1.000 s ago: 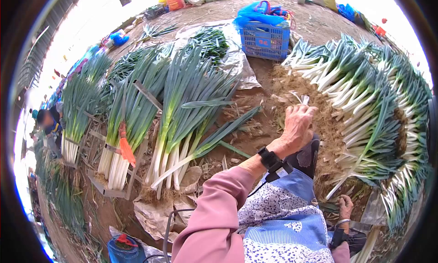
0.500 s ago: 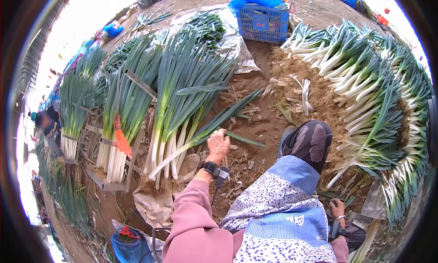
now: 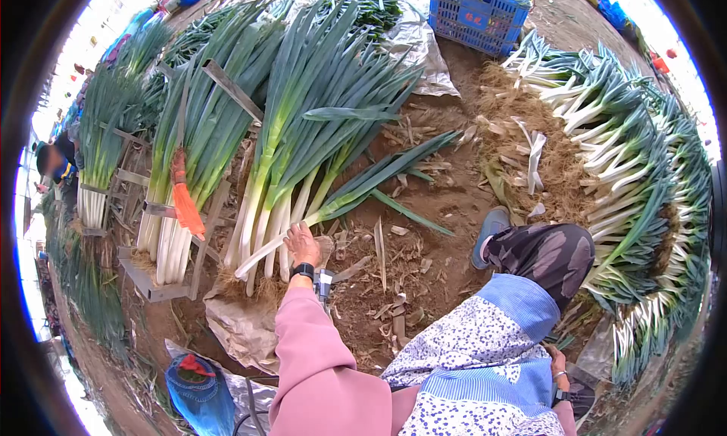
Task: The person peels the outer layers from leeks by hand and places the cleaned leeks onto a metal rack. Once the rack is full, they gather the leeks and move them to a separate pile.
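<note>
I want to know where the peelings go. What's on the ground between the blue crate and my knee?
In the head view, a heap of dry roots and peelings lies between the blue crate and the knee.

My left hand [image 3: 302, 241] carries a black wrist strap [image 3: 302, 270] with a small device and cable below it, a pink sleeve [image 3: 322, 360] behind, and my blue-and-white floral apron [image 3: 485, 360] over dark patterned trousers [image 3: 545, 256].

One blue crate [image 3: 475, 14], two hands: left hand [image 3: 303, 243], right hand [image 3: 560, 359].
</note>
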Demonstrator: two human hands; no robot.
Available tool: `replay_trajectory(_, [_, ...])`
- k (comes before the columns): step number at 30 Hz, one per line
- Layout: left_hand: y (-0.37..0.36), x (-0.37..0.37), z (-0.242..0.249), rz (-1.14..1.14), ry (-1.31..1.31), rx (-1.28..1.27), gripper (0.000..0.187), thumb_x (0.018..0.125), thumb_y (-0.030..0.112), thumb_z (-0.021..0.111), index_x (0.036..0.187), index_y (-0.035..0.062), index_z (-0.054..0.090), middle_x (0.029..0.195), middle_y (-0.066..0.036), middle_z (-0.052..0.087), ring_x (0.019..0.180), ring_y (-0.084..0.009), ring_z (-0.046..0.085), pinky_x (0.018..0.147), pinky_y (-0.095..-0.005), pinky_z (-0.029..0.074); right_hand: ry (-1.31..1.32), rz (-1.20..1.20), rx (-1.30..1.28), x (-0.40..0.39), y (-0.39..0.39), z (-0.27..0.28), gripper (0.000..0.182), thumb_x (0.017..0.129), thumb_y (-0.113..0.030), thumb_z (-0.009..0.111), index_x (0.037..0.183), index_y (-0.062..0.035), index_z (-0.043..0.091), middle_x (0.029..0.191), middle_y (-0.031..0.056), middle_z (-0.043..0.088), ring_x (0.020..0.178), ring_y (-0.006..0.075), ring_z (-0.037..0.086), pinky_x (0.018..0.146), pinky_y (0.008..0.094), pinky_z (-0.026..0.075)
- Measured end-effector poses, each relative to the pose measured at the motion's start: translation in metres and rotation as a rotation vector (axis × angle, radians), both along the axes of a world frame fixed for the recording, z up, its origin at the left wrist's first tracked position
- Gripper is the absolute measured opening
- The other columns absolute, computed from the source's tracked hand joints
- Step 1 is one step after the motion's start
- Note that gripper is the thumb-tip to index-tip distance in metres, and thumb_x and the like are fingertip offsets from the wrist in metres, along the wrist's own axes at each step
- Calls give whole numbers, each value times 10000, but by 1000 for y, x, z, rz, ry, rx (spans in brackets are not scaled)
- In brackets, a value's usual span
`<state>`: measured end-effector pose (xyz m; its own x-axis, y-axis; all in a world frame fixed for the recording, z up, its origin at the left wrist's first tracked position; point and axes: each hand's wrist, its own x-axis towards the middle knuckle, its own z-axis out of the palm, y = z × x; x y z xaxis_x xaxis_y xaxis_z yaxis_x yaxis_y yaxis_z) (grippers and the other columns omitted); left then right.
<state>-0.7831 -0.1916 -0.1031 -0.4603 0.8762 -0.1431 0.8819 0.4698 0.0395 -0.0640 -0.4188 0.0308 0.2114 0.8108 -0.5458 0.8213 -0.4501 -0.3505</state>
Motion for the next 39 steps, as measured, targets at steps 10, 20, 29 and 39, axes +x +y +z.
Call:
replay_trajectory(10, [0, -27, -30, 78, 116, -146, 219, 880, 113, 487, 1072, 119, 592, 1113, -147, 531, 1091, -339, 490, 999, -538, 296, -22, -108, -60, -59, 27, 57, 313, 767, -170, 629, 1041, -17, 635, 967, 155, 687, 921, 287, 662, 782, 353, 507])
replay_trajectory(20, [-62, 4, -28, 104, -397, 342, 280, 768, 72, 576, 1047, 84, 545, 983, -150, 542, 961, -350, 540, 861, -484, 365, -91, 7, -69, -43, 30, 49, 343, 755, -143, 664, 1079, -35, 630, 976, 144, 690, 908, 255, 667, 793, 325, 508])
replay_trajectory(29, [6, -114, 55, 93, -232, 747, 383, 742, 28, 653, 1119, 1, 589, 998, -199, 586, 937, -361, 569, 833, -436, 451, -22, 14, -13, -51, 44, 40, 320, 761, -215, 643, 1039, -56, 639, 984, 163, 680, 933, 332, 648, 797, 380, 510])
replay_trajectory(39, [64, -15, 89, 31, -129, 712, 397, 716, 46, 646, 1103, 13, 568, 1080, -163, 566, 1018, -311, 552, 884, -424, 438, 6, 13, 82, -57, 24, 34, 299, 770, -245, 657, 1018, -79, 637, 982, 162, 666, 928, 361, 624, 793, 410, 493])
